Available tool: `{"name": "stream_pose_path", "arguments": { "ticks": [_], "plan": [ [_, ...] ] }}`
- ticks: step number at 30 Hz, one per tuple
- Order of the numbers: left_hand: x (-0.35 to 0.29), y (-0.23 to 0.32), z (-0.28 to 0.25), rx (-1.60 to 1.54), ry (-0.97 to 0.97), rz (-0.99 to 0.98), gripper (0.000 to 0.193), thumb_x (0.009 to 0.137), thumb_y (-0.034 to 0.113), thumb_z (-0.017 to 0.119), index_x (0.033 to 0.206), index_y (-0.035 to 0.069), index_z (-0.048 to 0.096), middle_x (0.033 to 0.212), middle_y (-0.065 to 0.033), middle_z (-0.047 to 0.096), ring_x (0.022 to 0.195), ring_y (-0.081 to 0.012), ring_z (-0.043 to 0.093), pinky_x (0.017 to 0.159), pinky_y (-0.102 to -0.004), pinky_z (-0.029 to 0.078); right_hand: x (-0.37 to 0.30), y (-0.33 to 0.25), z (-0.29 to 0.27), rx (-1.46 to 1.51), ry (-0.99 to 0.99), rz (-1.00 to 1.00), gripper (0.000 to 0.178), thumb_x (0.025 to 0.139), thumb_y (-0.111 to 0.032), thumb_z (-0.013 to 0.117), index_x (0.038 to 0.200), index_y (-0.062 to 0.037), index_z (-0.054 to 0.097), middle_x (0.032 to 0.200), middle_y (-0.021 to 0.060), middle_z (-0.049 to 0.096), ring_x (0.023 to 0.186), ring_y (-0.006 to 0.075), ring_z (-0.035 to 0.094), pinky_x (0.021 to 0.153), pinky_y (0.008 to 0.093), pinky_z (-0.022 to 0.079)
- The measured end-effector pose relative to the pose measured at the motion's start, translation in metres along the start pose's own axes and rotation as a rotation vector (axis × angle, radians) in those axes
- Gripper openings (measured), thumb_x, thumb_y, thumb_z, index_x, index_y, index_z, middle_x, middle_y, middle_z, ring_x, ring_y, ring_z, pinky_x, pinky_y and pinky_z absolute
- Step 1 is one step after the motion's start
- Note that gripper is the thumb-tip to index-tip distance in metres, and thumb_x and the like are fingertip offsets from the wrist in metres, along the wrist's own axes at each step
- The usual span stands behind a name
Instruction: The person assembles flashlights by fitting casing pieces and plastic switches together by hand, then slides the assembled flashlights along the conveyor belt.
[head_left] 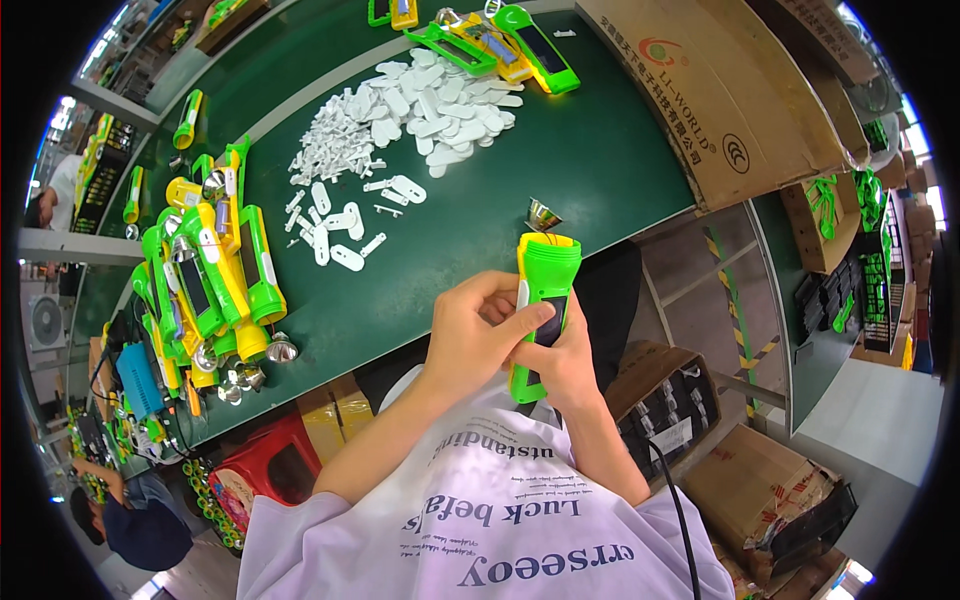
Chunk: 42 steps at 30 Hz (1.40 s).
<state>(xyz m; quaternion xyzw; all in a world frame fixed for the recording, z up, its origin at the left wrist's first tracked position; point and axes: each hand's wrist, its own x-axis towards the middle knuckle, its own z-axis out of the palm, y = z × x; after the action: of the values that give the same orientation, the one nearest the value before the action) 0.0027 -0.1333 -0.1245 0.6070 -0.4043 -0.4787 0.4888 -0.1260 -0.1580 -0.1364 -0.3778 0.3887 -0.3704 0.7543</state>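
Observation:
Between both my hands is a green and yellow flashlight body with a dark panel on its face, its wide end pointing away from me. A shiny reflector cup sticks out past that wide end, seemingly on thin wires. My left hand grips the body from the left, thumb pressed on its face. My right hand wraps its lower right side, thumb across the panel. The fingers behind the body are hidden. Beyond my hands, small white plastic parts and flat white oval covers lie in a heap on the green table.
Unfinished flashlights with loose reflectors are piled at the table's left. More flashlight shells lie at the far edge. A large cardboard box stands at the far right. Below the table's right edge is an open carton. A red stool stands at lower left.

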Motion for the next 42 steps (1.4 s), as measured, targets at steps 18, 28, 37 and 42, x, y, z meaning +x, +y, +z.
{"name": "stream_pose_path", "arguments": {
  "ticks": [18,28,37,42],
  "plan": [
    [-0.006,-0.008,0.002,-0.020,0.134,0.197,0.024,0.078,0.015,0.082,0.085,-0.001,0.066,0.074,-0.0035,0.067,0.059,-0.0049,0.050,0.055,-0.0216,0.040,-0.003,0.015,0.001,-0.477,0.155,-0.204,0.038,0.072,-0.010,0.080,0.102,-0.0014,0.058,0.086,0.0058,0.067,0.077,0.0105,0.062,0.069,0.0275,0.050],
    [-0.002,0.010,-0.006,0.122,0.086,0.222,0.027,0.075,0.017,0.084,0.085,0.001,0.065,0.062,-0.0002,0.063,0.051,-0.0026,0.046,0.048,-0.0196,0.034,-0.002,0.021,-0.006,-0.649,0.138,-0.264,0.036,0.070,-0.009,0.078,0.101,-0.0010,0.062,0.084,0.0101,0.070,0.076,0.0130,0.067,0.071,0.0295,0.052],
    [-0.003,0.004,-0.007,0.074,0.087,0.262,0.028,0.075,0.016,0.084,0.086,0.000,0.064,0.060,-0.0001,0.063,0.048,-0.0011,0.044,0.045,-0.0191,0.032,-0.002,0.016,-0.009,-0.632,0.061,-0.204,0.038,0.070,-0.007,0.076,0.105,-0.0013,0.064,0.083,0.0076,0.070,0.075,0.0110,0.065,0.071,0.0276,0.052],
    [-0.008,0.000,-0.006,0.309,0.170,0.506,0.039,0.069,0.021,0.086,0.092,-0.001,0.065,0.071,-0.0025,0.065,0.055,-0.0033,0.049,0.047,-0.0205,0.036,-0.001,0.024,-0.004,-0.603,0.119,-0.277,0.033,0.069,-0.007,0.075,0.099,-0.0014,0.063,0.080,0.0084,0.070,0.073,0.0112,0.066,0.070,0.0275,0.052]
  ]
}}
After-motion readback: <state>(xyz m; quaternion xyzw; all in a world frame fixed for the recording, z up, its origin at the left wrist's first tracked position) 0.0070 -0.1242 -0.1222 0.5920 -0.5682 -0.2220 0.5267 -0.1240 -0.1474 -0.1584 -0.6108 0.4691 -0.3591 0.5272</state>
